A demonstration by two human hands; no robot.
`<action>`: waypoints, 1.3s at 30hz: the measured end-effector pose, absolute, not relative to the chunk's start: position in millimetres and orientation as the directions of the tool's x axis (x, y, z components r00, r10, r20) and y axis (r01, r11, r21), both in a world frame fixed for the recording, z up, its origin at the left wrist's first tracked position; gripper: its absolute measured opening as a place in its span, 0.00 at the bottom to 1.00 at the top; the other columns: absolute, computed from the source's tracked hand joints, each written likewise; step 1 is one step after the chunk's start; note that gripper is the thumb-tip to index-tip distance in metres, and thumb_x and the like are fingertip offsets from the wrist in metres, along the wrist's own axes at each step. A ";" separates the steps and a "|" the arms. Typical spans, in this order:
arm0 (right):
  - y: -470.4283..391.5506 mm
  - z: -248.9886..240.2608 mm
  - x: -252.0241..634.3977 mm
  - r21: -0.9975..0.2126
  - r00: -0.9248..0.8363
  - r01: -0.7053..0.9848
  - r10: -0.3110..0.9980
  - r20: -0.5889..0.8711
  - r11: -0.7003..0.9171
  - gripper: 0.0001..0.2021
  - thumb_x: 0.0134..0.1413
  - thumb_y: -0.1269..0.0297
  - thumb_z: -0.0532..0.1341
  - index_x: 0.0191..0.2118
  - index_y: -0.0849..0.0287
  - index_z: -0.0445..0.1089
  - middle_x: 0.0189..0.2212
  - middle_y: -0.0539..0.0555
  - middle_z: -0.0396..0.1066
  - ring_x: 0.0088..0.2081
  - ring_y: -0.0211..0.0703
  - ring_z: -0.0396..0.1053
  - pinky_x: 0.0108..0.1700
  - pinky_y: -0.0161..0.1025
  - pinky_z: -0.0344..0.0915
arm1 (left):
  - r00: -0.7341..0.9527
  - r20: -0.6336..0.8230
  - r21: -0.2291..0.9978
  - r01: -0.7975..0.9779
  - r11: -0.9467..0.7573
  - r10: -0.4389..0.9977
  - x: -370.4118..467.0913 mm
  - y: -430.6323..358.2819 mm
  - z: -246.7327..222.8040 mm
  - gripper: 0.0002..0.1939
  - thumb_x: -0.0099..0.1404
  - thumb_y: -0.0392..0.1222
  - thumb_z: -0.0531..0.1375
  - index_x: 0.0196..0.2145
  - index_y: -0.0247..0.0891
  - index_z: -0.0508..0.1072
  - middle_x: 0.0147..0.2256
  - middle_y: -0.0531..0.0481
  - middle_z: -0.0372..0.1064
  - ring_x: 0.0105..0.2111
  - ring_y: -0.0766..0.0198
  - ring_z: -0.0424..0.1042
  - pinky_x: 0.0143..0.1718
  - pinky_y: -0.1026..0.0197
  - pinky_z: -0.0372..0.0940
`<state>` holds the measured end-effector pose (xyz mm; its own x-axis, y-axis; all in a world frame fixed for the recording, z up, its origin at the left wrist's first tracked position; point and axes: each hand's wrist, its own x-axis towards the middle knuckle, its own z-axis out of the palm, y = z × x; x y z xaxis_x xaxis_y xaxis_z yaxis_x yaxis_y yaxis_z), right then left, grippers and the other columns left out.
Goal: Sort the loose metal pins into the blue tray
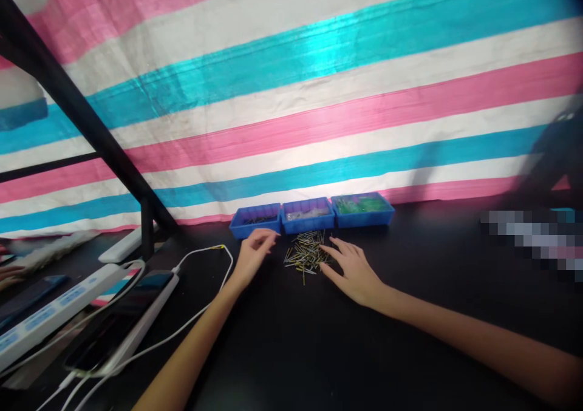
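Black tabletop [282,356]: spread out below us, dull and dark.
Phone [121,320]: to our left, lying slantwise, its screen dark.
White cable [177,333]: loops up beside our left forearm [206,332].
Power strip [68,306]: left of the phone, slanting much the same way.
Right hand [357,272]: ours is palm down, fingers spread and thumb apart, tips at the right edge of the pile [307,252]; we cannot tell whether they touch it.
Left hand [255,254]: our thumb and fingers curl close together, left of the pile; we cannot tell whether they pinch anything.
Pile contents: thin metal pieces, silver and yellowish, lying crisscross between our hands, just in front of the middle tray [310,224].
Blue trays: three in a row; dark slender pieces in the left tray [241,230], whitish ones in the middle, green ones in the right tray [364,218].
Striped sheet [291,125]: pink, white and turquoise, behind the trays.
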<state>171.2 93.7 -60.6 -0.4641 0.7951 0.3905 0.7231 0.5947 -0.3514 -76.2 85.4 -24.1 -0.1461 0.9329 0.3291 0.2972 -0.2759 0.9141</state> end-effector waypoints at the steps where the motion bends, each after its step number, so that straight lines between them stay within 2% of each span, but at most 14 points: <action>1: 94.3 -61.6 170.9 -0.344 -0.473 0.727 0.797 0.376 0.594 0.24 0.58 0.51 0.48 0.55 0.57 0.61 0.57 0.61 0.56 0.59 0.50 0.50 0.58 0.51 0.47 | -0.054 0.376 0.855 0.404 -0.325 0.925 -68.7 81.8 -24.3 0.11 0.58 0.46 0.59 0.31 0.36 0.75 0.38 0.46 0.67 0.35 0.63 0.68 0.30 0.66 0.63; 3: 95.3 -62.8 170.5 -0.334 -0.485 0.732 0.799 0.356 0.593 0.25 0.59 0.50 0.47 0.56 0.58 0.60 0.58 0.61 0.55 0.60 0.50 0.49 0.59 0.52 0.46 | 0.128 0.448 0.692 0.577 -0.433 0.885 -54.9 74.1 -24.5 0.09 0.59 0.43 0.57 0.31 0.37 0.75 0.38 0.47 0.66 0.35 0.64 0.68 0.31 0.65 0.63; 5: 95.9 -63.5 170.3 -0.337 -0.483 0.737 0.805 0.345 0.586 0.26 0.59 0.49 0.47 0.57 0.60 0.59 0.58 0.61 0.55 0.60 0.50 0.49 0.59 0.52 0.45 | 0.286 0.459 0.539 0.662 -0.520 0.841 -44.3 66.8 -24.5 0.07 0.60 0.40 0.56 0.33 0.38 0.74 0.38 0.47 0.66 0.36 0.64 0.68 0.35 0.63 0.64; 7: 96.2 -63.7 170.3 -0.347 -0.478 0.735 0.808 0.345 0.583 0.28 0.59 0.49 0.47 0.57 0.62 0.58 0.58 0.61 0.55 0.60 0.49 0.49 0.59 0.51 0.46 | 0.394 0.441 0.440 0.688 -0.577 0.806 -37.4 61.1 -24.8 0.07 0.60 0.39 0.56 0.34 0.39 0.73 0.39 0.47 0.65 0.38 0.64 0.67 0.39 0.61 0.64; 9: 96.5 -63.8 170.4 -0.358 -0.478 0.726 0.805 0.351 0.588 0.28 0.58 0.49 0.47 0.57 0.64 0.58 0.58 0.60 0.56 0.60 0.49 0.49 0.60 0.51 0.46 | 0.448 0.425 0.390 0.693 -0.606 0.786 -33.6 57.6 -25.3 0.07 0.60 0.38 0.55 0.35 0.38 0.72 0.40 0.47 0.65 0.39 0.63 0.67 0.42 0.60 0.63; 21: 96.3 -58.6 171.5 -0.425 -0.523 0.637 0.766 0.375 0.643 0.21 0.59 0.55 0.49 0.55 0.57 0.61 0.55 0.55 0.61 0.56 0.44 0.56 0.59 0.49 0.49 | 0.421 0.478 0.437 0.647 -0.625 0.771 -25.2 53.5 -32.3 0.06 0.61 0.36 0.54 0.34 0.37 0.70 0.36 0.47 0.65 0.36 0.64 0.66 0.39 0.61 0.63; 25: 97.2 -63.9 171.5 -0.366 -0.461 0.717 0.797 0.390 0.593 0.25 0.58 0.53 0.50 0.59 0.59 0.56 0.57 0.58 0.56 0.59 0.47 0.51 0.59 0.51 0.47 | 0.405 0.508 0.441 0.635 -0.634 0.760 -24.5 53.6 -33.6 0.06 0.61 0.35 0.54 0.35 0.37 0.70 0.37 0.47 0.65 0.37 0.64 0.66 0.40 0.61 0.62; 29: 97.6 -69.3 171.2 -0.306 -0.462 0.765 0.814 0.353 0.567 0.29 0.58 0.49 0.47 0.59 0.62 0.56 0.59 0.62 0.53 0.61 0.51 0.46 0.60 0.53 0.45 | 0.384 0.530 0.448 0.631 -0.634 0.756 -24.9 54.4 -34.8 0.05 0.61 0.34 0.54 0.34 0.37 0.70 0.36 0.47 0.64 0.36 0.65 0.65 0.39 0.62 0.62; 39: 97.4 -66.9 171.0 -0.330 -0.481 0.747 0.811 0.333 0.578 0.29 0.58 0.48 0.46 0.58 0.61 0.56 0.59 0.60 0.53 0.61 0.48 0.47 0.60 0.52 0.45 | 0.373 0.533 0.455 0.630 -0.629 0.759 -24.3 52.6 -33.4 0.06 0.61 0.34 0.54 0.34 0.37 0.70 0.36 0.47 0.64 0.36 0.65 0.66 0.38 0.61 0.63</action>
<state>171.0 97.4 -66.9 -0.4807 0.8111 0.3333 0.7466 0.5779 -0.3296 -24.3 52.6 -33.4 0.3733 0.7591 0.5334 0.6303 -0.6293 0.4546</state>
